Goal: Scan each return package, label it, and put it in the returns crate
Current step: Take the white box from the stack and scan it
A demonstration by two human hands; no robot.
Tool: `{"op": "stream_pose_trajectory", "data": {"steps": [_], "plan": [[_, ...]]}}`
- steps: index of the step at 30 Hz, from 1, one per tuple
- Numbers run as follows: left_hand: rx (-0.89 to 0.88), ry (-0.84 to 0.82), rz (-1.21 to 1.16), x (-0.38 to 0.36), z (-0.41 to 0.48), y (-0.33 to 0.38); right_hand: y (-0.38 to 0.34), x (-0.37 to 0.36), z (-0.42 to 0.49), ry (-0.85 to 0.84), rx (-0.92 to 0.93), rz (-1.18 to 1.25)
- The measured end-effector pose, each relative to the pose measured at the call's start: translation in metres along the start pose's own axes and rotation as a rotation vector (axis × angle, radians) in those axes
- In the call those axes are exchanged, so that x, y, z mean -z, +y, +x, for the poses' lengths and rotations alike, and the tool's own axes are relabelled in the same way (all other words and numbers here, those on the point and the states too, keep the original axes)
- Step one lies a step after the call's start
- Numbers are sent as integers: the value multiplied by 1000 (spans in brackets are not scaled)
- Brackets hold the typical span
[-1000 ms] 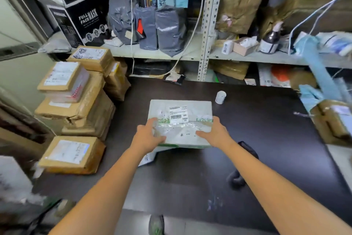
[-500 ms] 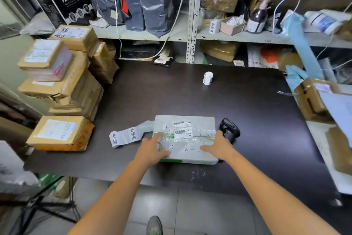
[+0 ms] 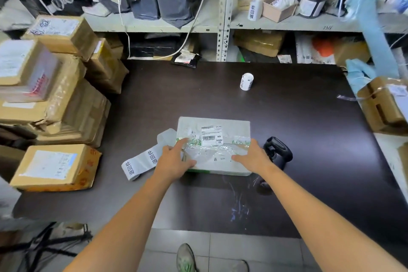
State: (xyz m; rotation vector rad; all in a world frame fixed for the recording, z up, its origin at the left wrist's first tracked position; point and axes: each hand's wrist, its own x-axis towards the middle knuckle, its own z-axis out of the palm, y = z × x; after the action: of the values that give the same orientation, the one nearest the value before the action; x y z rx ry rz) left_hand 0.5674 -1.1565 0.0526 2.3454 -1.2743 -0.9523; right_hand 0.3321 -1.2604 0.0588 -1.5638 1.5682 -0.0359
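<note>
A flat pale-grey package (image 3: 229, 130) with a barcode label and green tape lies on the dark table (image 3: 309, 161). My left hand (image 3: 174, 158) rests on its near left corner with fingers spread flat. My right hand (image 3: 254, 158) lies flat on its near right edge. A black handheld scanner (image 3: 279, 149) lies just right of the package, touching distance from my right hand. A strip of white return labels (image 3: 143, 161) curls out from under the package's left side. A small label roll (image 3: 246, 81) stands farther back on the table.
Stacked brown cartons (image 3: 55, 104) crowd the table's left edge, with one carton (image 3: 55, 167) at the front left. A taped brown box (image 3: 384, 104) sits at the right edge. Metal shelving (image 3: 223, 24) with bags and boxes runs behind the table.
The package came down from the far middle of the table to the near edge beside the scanner, over the label strip. Both hands have stayed on its near edge.
</note>
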Motion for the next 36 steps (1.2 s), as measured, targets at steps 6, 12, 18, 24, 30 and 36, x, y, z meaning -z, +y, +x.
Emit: {"op": "stream_pose_trajectory", "data": {"steps": [6, 12, 18, 24, 30, 36], "plan": [[-29, -58, 22, 0, 24, 11, 0, 12, 14, 22, -41, 14], [-68, -121, -19, 13, 45, 0, -2, 13, 17, -18, -39, 45], [-56, -142, -75, 13, 49, 0, 2, 17, 4, 72, -65, -100], [-61, -157, -113, 14, 49, -2, 22, 33, -17, 295, -299, -242], [-69, -159, -99, 13, 50, -1, 36, 35, -26, 415, -481, -299], [-85, -154, -80, 11, 50, -4, 44, 16, -24, 338, -513, -274]]}}
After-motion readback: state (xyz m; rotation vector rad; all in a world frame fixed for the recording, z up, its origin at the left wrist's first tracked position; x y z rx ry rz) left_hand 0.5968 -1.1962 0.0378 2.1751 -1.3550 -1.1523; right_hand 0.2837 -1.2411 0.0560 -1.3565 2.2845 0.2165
